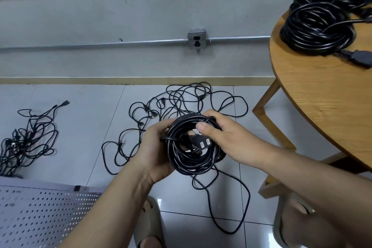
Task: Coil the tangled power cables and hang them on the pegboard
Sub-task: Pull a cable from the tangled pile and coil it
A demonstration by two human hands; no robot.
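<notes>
One coil (193,161) between left hand (156,147), right hand (231,137); two floor tangles (22,143) (177,96).

On my feed the left forearm (112,207) and right forearm (306,173) are bare to the frame's edge. The left grip (159,147) and right grip (231,137) are bare too. The feet wear chunky, smooth taupe foam slides: the left slide (150,223), and the right slide (285,221), partly behind the arm.
</notes>
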